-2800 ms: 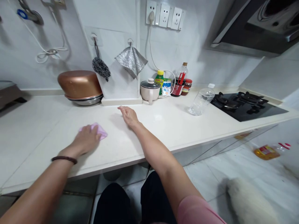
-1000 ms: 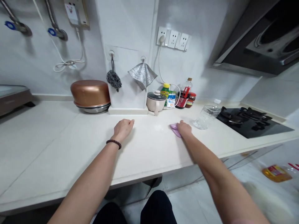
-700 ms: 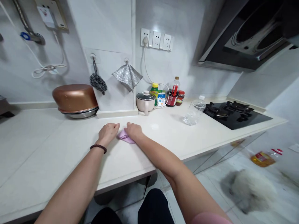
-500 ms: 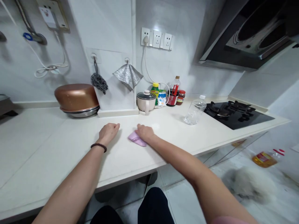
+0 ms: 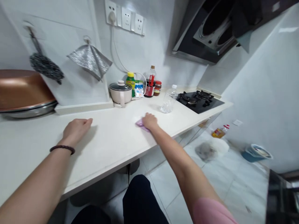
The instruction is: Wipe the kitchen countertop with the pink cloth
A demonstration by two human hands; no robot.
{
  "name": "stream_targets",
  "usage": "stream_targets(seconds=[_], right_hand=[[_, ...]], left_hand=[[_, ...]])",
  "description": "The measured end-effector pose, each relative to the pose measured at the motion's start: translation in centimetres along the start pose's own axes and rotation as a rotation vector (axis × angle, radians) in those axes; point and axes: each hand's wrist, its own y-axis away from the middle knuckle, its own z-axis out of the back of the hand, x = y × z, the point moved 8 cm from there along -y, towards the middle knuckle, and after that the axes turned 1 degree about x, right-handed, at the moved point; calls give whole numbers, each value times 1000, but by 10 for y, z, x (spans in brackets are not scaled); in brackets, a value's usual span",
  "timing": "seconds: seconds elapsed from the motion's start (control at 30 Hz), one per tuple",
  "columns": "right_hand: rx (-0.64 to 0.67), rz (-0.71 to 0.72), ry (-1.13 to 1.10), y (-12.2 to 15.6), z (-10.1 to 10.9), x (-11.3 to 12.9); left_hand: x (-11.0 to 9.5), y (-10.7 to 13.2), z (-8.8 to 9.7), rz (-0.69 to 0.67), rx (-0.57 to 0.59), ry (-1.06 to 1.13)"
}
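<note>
My right hand (image 5: 150,120) presses a folded pink cloth (image 5: 140,123) flat against the white countertop (image 5: 112,137), its fingers closed over the cloth's right part. Past that hand, a little to the right, stands a clear plastic bottle (image 5: 168,101) with a white cap. My left hand (image 5: 76,130) is curled into a fist low over the counter on the left, with a dark beaded bracelet at the wrist. Nothing shows in that fist.
A small cream pot (image 5: 120,93) with a lid stands by the wall beside bottles and a red-lidded jar (image 5: 158,88). A gas hob (image 5: 201,101) lies at the right. Copper-coloured cookware (image 5: 23,90) sits far left. A fluffy animal (image 5: 211,149) is on the floor.
My view has turned to the right. The right hand has slid the cloth rightward along the counter, closer to the clear bottle. My left hand stays a fist.
</note>
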Motion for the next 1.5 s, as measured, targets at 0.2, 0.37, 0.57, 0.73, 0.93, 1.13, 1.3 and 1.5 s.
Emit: stream_targets(seconds=[0.2,0.37,0.57,0.73,0.93,1.13,1.3,1.5], right_hand=[[-127,534,-163,43,-49,133],[12,635,-240,39,-66,87],[113,227,-97,-7,-55,-43],[60,1,-46,-27,-45,-95],[36,3,-49,-31,-50,-63],[71,411,-140,-7,-67,64],[104,716,-223,37,-77,171],[129,763,-291,37,-77,174]], left_hand=[[14,-5,-12,98,40,-8],[16,-4,-11,103,27,26],[20,-4,-7,94,19,79],[22,-7,-4,97,4,70],[14,-13,-7,74,-16,65],[7,-14,-11,55,-2,50],[14,-14,-13,93,22,12],[30,-18,-15,98,54,-42]])
